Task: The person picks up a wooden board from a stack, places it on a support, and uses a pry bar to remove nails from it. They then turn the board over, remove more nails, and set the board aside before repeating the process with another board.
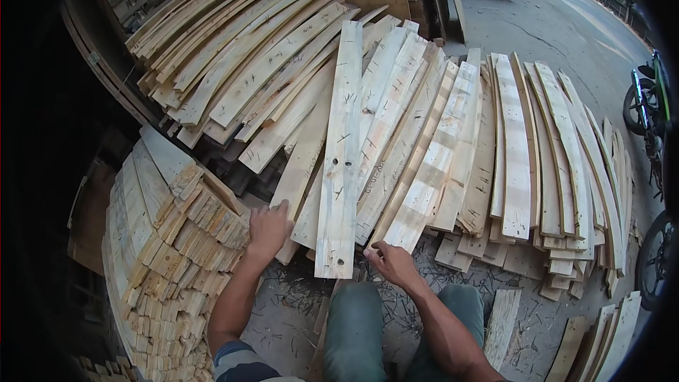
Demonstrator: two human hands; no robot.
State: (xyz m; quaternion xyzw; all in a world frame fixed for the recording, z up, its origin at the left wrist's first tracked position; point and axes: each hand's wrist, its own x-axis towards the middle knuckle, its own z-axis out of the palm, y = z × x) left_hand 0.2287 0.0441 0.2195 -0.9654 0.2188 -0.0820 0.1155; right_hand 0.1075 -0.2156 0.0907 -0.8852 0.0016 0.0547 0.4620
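A pale plank (338,148) with nails in it lies lengthwise in front of me, on top of other planks. My left hand (269,228) is to the left of its lower part, fingers apart and holding nothing, near the end of a lower plank. To the right of the same plank, my right hand (387,260) has its thumb and forefinger at the near end of another plank (417,201). What its fingertips grip, if anything, is too small to make out.
A stack of cut planks (177,262) rises at the left. More planks lie in piles at the back left (247,49) and right (516,148). Nails litter the ground (283,318). Motorbikes (654,106) stand at the right edge.
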